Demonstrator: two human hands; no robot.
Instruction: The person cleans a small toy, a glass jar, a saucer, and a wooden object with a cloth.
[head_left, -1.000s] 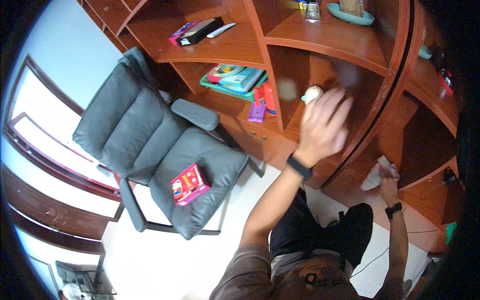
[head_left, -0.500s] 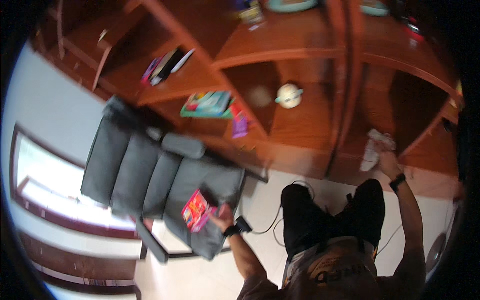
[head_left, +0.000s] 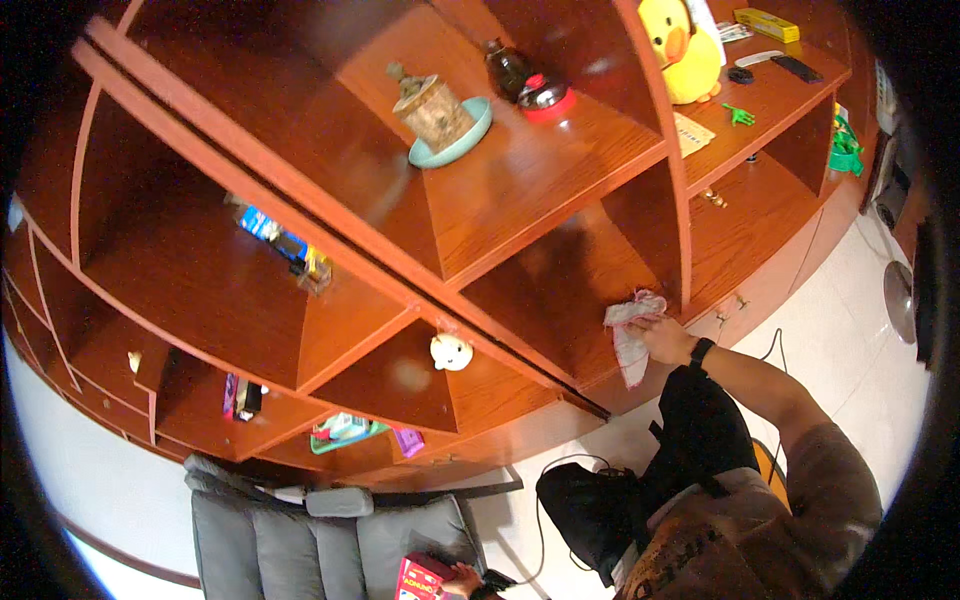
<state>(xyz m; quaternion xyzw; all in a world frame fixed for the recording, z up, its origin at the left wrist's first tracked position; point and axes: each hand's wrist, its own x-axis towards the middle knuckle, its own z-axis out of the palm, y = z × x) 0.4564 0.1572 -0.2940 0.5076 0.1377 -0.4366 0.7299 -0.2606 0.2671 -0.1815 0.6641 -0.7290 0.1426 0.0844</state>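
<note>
My right hand point(head_left: 664, 338) is closed on a white cloth with pinkish edges point(head_left: 630, 352). It presses the cloth at the front of a low shelf compartment in the reddish-brown wooden cabinet point(head_left: 520, 395), and part of the cloth hangs over the shelf edge. At the lower edge of the view, my left hand point(head_left: 462, 580) grips a red package point(head_left: 422, 576) by its side. The package is over the seat of the grey padded chair point(head_left: 330, 555), partly cut off by the picture's rim; I cannot tell whether it touches the seat.
Higher shelves hold a log-like pot on a teal saucer point(head_left: 452, 135), a dark jar with a red base point(head_left: 545, 97) and a yellow duck plush point(head_left: 688, 55). A small white round figure point(head_left: 451, 351) sits lower left. A black cable point(head_left: 543, 530) runs across the floor near my knees.
My view has turned to the right, showing more of the upper shelves. My right hand still holds the cloth at the low compartment; my left still holds the red package by the chair.
</note>
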